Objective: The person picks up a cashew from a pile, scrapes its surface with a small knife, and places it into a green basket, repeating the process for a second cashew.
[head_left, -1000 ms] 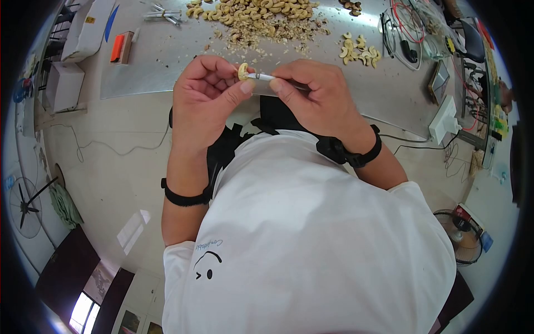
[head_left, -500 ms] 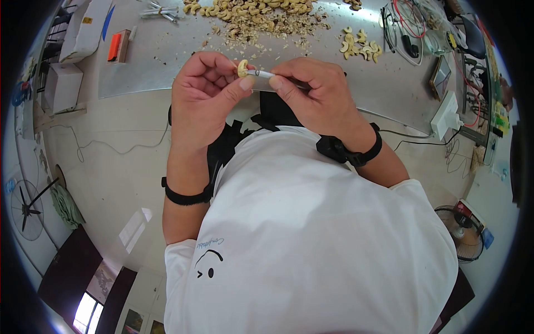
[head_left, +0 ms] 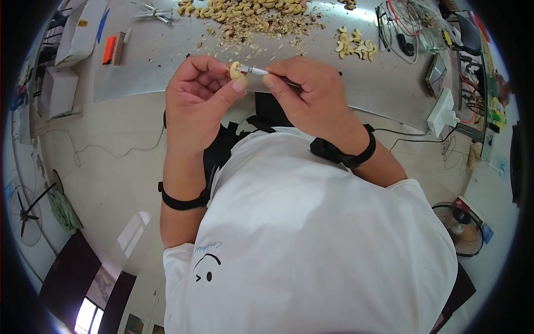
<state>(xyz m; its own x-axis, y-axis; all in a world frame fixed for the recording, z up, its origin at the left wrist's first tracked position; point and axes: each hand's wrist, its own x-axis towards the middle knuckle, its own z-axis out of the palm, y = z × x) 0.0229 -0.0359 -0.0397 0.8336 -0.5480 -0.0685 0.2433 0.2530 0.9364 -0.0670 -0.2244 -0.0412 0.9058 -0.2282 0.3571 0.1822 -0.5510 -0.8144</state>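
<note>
A pale cashew nut [head_left: 235, 70] is pinched between the thumb and fingers of my left hand [head_left: 197, 103], just above the table's near edge. My right hand [head_left: 312, 89] is closed around a small white-handled knife [head_left: 256, 70] with a metal collar. Its thin tip reaches left and touches the side of the nut; the exact shape of the tip is too small to make out. Beyond my hands lies a heap of cashews [head_left: 250, 8], with peeled skin flakes and crumbs [head_left: 247, 34] scattered in front. A smaller group of pale cashews [head_left: 355, 45] sits to the right.
The metal table [head_left: 133, 75] also bears an orange-and-brown block [head_left: 113, 49] and several white-handled tools [head_left: 154, 13] at left. Cables [head_left: 405, 28], a glass jar [head_left: 433, 40] and a white power strip [head_left: 442, 111] are at right. A fan [head_left: 459, 229] stands lower right.
The view has shifted slightly, so the whole scene sits a little to the left. Both hands keep their grips, and the knife tip stays against the cashew nut.
</note>
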